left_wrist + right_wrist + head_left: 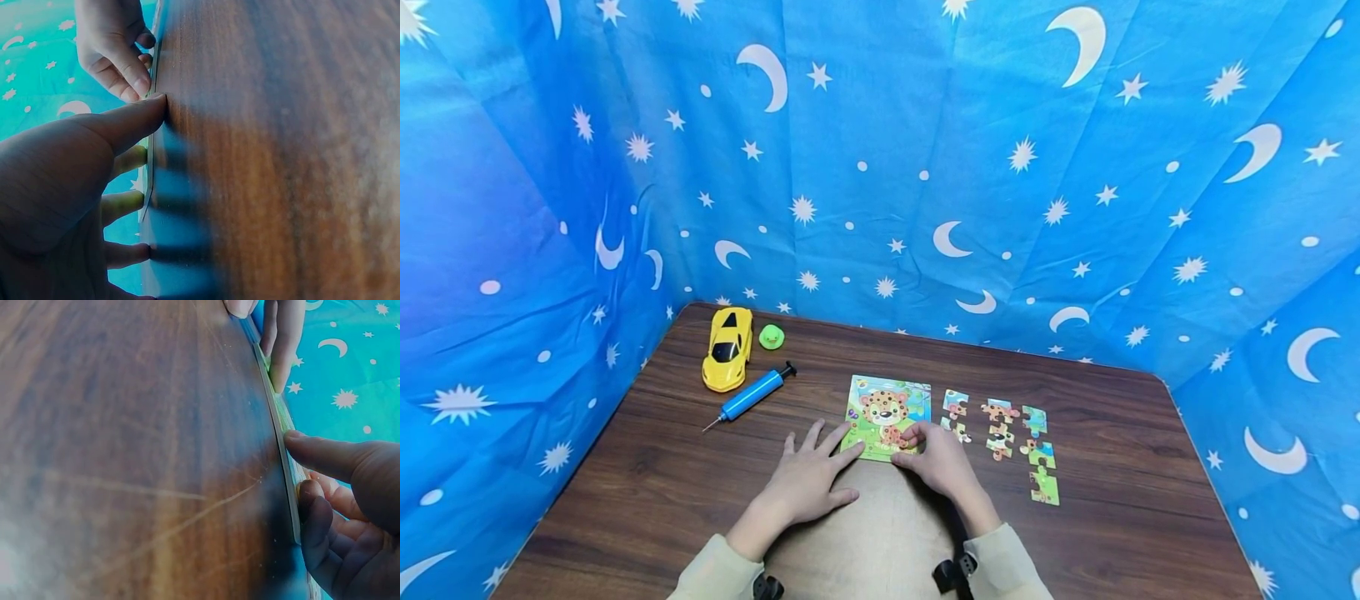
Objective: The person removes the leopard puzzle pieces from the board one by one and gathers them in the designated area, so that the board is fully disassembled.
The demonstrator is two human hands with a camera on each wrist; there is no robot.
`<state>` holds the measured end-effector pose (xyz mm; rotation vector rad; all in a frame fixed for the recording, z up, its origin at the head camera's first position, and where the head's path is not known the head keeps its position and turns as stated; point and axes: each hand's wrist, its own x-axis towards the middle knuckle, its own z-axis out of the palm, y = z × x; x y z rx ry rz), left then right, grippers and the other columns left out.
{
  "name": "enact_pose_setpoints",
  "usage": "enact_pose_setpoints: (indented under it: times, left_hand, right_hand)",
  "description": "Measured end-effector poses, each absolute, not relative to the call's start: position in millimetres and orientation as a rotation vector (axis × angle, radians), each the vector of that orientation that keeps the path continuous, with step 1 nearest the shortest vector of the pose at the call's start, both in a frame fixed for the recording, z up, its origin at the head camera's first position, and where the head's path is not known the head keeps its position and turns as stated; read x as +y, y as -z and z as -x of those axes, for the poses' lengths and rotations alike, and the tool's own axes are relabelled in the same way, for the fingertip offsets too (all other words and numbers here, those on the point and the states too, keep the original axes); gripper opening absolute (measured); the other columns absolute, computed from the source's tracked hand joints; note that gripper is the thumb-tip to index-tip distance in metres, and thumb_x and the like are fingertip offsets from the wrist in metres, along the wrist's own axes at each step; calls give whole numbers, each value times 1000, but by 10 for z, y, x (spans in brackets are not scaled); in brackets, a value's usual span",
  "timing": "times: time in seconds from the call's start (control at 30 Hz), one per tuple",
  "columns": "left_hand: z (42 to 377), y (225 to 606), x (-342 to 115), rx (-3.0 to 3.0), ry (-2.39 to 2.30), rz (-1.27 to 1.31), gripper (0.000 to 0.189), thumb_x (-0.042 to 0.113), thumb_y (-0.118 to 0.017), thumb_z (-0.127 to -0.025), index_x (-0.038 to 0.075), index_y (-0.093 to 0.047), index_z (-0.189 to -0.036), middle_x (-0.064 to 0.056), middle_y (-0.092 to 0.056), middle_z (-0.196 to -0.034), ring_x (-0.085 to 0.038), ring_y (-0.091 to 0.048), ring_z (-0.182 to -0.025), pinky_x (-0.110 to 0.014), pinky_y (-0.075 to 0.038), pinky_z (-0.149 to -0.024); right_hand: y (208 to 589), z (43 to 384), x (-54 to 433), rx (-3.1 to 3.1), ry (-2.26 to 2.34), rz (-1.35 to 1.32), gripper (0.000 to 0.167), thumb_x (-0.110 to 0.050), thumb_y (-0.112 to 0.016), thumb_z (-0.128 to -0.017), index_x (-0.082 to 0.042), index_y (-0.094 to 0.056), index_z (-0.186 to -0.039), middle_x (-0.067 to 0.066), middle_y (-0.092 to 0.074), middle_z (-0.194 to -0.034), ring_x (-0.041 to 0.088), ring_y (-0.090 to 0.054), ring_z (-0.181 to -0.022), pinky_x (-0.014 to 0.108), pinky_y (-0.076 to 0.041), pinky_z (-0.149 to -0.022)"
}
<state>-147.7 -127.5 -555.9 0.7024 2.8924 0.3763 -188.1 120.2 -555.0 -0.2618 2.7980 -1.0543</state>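
A square leopard puzzle board (880, 392) lies on the brown table, its cartoon leopard facing me. My left hand (811, 477) is spread flat at the board's lower left, fingertips over its edge. In the left wrist view, the left thumb (134, 122) reaches the front edge. At the lower right my right hand (946, 460) touches the picture with bent fingers. In the right wrist view, the right thumb (322, 453) rests at the board's rim with curled fingers beside it. I cannot tell whether a puzzle piece is pinched there; the fingers cover that corner.
Several loose puzzle pieces (1000, 410) lie in columns right of the board. At the back left stand a yellow toy car (727, 350) and a small green duck (771, 337). A blue hand pump (752, 395) lies in front of them. Starry blue cloth (880, 167) hangs behind the table.
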Motion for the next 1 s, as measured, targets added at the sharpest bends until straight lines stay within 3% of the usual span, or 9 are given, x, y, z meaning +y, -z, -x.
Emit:
enact_pose_setpoints:
  times: [0.17,0.33,0.53,1.0]
  left_hand:
    - [1476,5569,-1279,2891,-374,-702,67,59,-66,-96,30,-52,-155,-6,-31,-168,-50,-27,-150,-83,-29,-101]
    - [1473,5563,-1280,2893,-370,-706,67,60,-65,-97,30,-52,-156,-6,-31,-168,-49,-27,-150,-83,-29,-101]
    - [1471,5548,-1280,2896,-372,-705,67,60,-65,-96,30,-52,-155,-6,-31,-168,-50,-27,-150,-83,-29,-101]
    - [1482,5581,-1281,2892,-358,-699,68,61,-64,-96,31,-51,-156,-5,-30,-169,-48,-26,-151,-83,-28,-103]
  right_hand:
    - [5574,1883,1226,2745,1178,287,22,-20,-88,-85,-13,-70,-97,-8,-68,-82,8,-61,-69,34,-53,-67]
    - [5586,1884,1250,2647,1334,322,3,-13,-76,-96,-11,-74,-97,-5,-69,-81,12,-64,-63,30,-54,-59]
    - [5586,1897,1279,2603,1376,320,13,-17,-66,-104,-11,-78,-104,-4,-69,-78,15,-62,-59,31,-53,-57]
    - [5584,1872,1332,2589,1469,258,14,-18,-69,-102,-12,-81,-107,-1,-73,-82,14,-65,-67,32,-54,-62]
